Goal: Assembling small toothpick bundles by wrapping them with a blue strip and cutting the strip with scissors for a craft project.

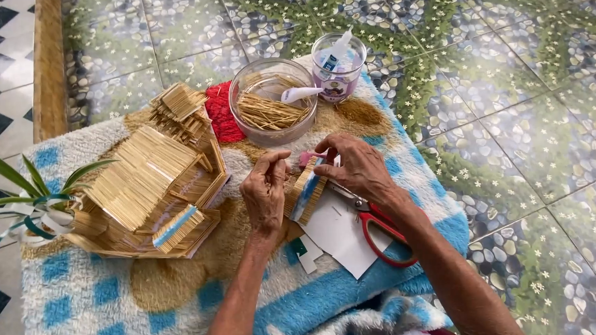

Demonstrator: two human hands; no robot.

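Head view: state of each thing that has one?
Stick panel: held on edge between both hands.
Left hand: pinching a stick at the panel.
Right hand: gripping the panel's top.
Scissors: flat on card, blades hidden.
Glass bowl: upright, sticks inside.
Jar: open, upright.
Stick house: standing.

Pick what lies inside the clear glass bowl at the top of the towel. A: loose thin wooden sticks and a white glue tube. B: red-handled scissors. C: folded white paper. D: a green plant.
A: the glass bowl holds a heap of thin wooden sticks, with a white glue tube resting across its rim.
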